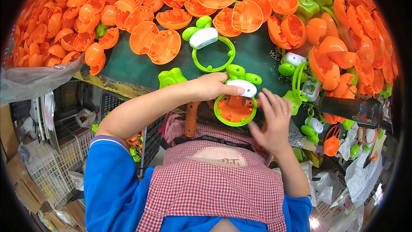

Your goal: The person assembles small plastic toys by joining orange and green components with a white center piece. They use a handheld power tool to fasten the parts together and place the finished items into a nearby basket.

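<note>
An orange shell (234,108) ringed in green is sitting at the near table edge, its near side partly hidden; its heading is hard to make out. The left hand (213,86) is pinching the white cap (243,87) atop it, while the right hand (273,121) is hovering beside, fingers spread, holding nothing. Orange shells (86,21) are piling up far left.

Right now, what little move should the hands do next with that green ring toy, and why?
Probably press the white and green piece down onto the green ring. The left hand grips that piece right at the ring's top edge, the orange shell already sits inside the ring, and the right hand is open beside it.
</note>
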Available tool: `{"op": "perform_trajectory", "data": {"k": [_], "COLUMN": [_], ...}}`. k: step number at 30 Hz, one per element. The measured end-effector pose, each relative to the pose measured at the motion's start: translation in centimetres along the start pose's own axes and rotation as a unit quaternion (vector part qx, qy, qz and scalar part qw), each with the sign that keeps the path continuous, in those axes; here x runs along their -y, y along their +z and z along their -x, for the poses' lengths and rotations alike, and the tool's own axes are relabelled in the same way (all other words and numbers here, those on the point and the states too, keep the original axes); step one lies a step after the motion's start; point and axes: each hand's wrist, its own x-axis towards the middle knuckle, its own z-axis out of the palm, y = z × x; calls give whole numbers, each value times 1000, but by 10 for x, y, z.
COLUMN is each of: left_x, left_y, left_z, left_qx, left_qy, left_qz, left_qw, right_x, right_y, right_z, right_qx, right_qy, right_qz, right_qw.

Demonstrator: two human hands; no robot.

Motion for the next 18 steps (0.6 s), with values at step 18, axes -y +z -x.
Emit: {"op": "perform_trajectory", "data": {"k": [18], "left_x": [7], "left_y": [4], "left_z": [3], "left_qx": [11], "left_qy": [12], "left_qz": [49], "left_qw": [999], "right_x": [-18], "right_y": [-10], "right_z": [-61], "right_qx": [-129], "right_qy": [-183], "right_qz": [-78], "right_qw": [971]}}
